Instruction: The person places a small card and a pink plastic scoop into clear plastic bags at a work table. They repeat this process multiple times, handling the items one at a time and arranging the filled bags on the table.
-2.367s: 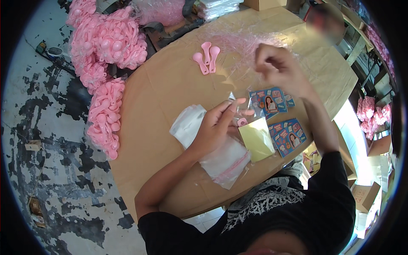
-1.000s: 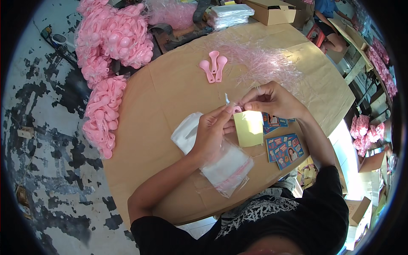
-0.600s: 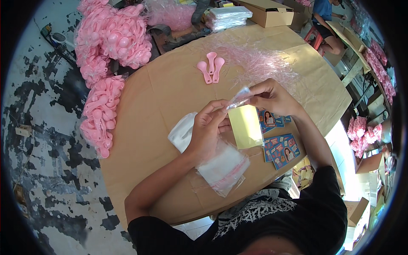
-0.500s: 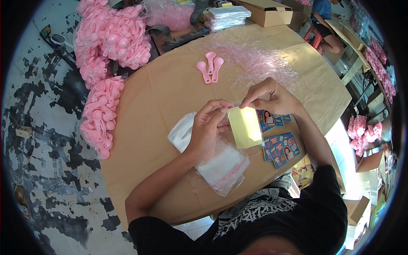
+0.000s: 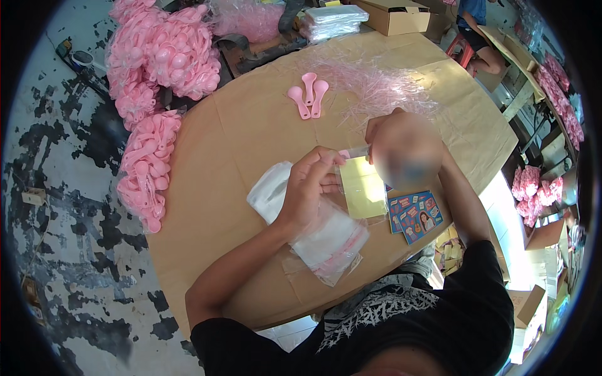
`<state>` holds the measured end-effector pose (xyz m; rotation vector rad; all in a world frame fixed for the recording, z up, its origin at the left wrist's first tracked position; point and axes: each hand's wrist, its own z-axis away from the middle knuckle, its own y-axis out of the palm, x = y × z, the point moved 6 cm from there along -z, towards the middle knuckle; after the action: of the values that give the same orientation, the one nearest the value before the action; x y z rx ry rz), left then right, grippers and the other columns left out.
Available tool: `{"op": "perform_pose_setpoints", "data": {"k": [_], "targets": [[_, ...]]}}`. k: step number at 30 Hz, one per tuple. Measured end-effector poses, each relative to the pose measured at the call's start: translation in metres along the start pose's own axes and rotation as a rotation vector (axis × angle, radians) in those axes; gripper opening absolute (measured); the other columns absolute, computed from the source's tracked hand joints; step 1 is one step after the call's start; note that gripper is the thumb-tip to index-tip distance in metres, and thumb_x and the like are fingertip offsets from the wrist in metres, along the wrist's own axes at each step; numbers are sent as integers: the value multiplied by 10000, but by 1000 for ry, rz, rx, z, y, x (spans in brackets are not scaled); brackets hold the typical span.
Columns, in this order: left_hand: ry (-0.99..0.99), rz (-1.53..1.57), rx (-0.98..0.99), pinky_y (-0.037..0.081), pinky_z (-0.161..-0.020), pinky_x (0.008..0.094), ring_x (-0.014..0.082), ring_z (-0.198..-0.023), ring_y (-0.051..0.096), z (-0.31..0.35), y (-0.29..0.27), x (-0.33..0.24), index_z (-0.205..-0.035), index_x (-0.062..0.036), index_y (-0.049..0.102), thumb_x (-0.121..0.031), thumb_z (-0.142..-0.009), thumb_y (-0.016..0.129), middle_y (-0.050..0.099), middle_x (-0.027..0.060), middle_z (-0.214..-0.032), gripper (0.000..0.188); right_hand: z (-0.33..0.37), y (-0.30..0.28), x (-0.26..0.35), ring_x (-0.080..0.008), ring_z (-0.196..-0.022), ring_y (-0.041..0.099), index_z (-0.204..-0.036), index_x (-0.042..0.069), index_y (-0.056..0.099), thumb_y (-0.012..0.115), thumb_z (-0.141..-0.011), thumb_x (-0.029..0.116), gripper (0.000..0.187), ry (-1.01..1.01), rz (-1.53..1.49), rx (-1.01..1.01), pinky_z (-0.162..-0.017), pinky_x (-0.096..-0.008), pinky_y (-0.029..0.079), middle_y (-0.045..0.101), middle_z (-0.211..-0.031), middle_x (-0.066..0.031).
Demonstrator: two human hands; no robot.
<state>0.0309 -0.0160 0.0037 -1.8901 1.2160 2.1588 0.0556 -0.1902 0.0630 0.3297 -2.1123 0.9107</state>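
Note:
My left hand (image 5: 307, 188) pinches the upper left corner of a small clear plastic bag with a pale yellow card (image 5: 364, 188) inside. Just right of the bag's top edge is my right hand (image 5: 404, 147); a blur covers its fingers, so their grip cannot be made out. Below it lie blue printed cards (image 5: 417, 216), overlapping on the table. A stack of clear plastic bags (image 5: 332, 244) spreads under my left wrist, beside a white folded bundle (image 5: 269, 188). Three pink spoons (image 5: 308, 97) lie beyond my hands.
Pink shredded strands (image 5: 382, 81) are heaped across the far side of the brown-covered table (image 5: 213, 156). Bags of pink spoons (image 5: 166, 56) crowd the left edge. A cardboard box (image 5: 395, 15) and packs of clear bags (image 5: 332, 25) stand at the back. Another person (image 5: 476, 37) sits far right.
My right hand has shifted slightly right, off the bag's top edge and over the upper blue cards. My left hand still holds the bag with the yellow card.

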Motion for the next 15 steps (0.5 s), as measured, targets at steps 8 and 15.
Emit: {"op": "perform_pose_setpoints", "data": {"k": [8, 15], "targets": [[90, -241, -59, 564, -812, 268, 195, -950, 677, 0, 10, -1, -1041, -32, 489, 118, -813, 676, 563, 115, -1190, 331, 10, -25, -16, -149, -732, 621, -896, 10, 676, 568, -830, 65, 139, 175, 119, -181, -633, -295, 481, 669, -752, -78], [89, -327, -50, 571, -872, 309, 231, -979, 673, 1, 13, 0, -1083, -23, 452, 140, -776, 699, 509, 129, -1249, 426, 6, 10, 9, -108, -634, 585, -1187, 10, 575, 730, -867, 247, 428, 413, 200, 43, -621, -258, 488, 621, -757, -49]]}}
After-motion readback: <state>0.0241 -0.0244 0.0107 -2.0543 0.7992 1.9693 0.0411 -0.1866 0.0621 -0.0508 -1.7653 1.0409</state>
